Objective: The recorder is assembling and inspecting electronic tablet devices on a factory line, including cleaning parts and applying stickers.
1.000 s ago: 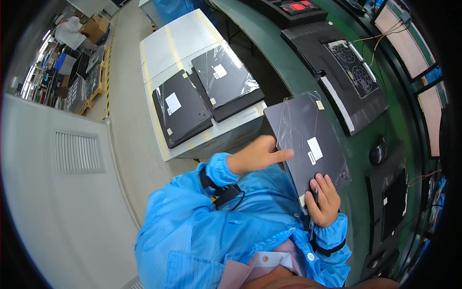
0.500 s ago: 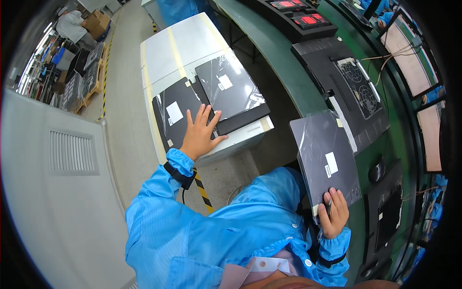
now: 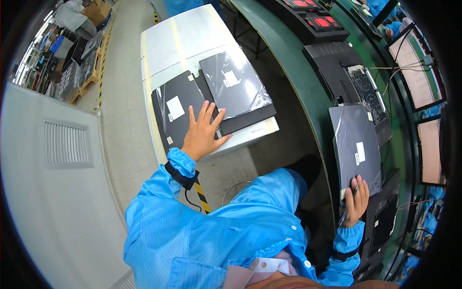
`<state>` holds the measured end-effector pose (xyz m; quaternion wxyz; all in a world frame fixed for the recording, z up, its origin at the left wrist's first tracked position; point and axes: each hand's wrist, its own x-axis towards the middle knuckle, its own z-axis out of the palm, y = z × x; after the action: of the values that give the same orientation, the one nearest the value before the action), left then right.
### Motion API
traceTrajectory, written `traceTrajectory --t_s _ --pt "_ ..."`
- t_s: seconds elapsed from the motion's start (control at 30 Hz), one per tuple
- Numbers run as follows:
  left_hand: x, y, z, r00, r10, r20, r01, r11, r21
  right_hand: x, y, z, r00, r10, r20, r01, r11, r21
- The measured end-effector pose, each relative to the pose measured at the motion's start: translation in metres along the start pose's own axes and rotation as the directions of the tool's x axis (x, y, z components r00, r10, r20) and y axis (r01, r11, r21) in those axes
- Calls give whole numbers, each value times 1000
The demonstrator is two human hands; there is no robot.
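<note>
My right hand (image 3: 355, 202) grips the near edge of a flat dark panel (image 3: 356, 144) wrapped in clear film, with a small white label on it. The panel lies over the green bench (image 3: 308, 96), partly covering another dark panel there. My left hand (image 3: 201, 132) rests flat, fingers spread, on a stack of film-wrapped dark panels (image 3: 177, 111) on a white table (image 3: 183, 41) to my left. A second stack of wrapped panels (image 3: 236, 84) lies just right of that hand. Both forearms are in blue sleeves with black wrist straps.
An opened dark panel with two round fans (image 3: 363, 82) lies on the bench beyond the held one. Lit screens (image 3: 416, 72) stand at the right. Red-lit devices (image 3: 322, 21) sit further along the bench. Pallets with stacked goods (image 3: 79, 62) stand at the far left.
My right hand has carried the wrapped panel to the right, onto the green bench. My left hand left that panel, went to the stack on the white table and stays there.
</note>
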<state>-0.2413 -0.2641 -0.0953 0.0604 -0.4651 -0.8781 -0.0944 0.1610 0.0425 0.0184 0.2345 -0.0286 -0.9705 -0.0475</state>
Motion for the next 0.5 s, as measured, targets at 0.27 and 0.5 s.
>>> traceTrajectory --t_s 0.27,0.5 --pt "2 -8 0 998 32 -52 -33 999 -19 0 -5 10 980 179 87 -176 984 -43" --pt "85 -88 16 992 91 -91 -86 995 52 7 -11 3 962 254 97 -261 963 63"
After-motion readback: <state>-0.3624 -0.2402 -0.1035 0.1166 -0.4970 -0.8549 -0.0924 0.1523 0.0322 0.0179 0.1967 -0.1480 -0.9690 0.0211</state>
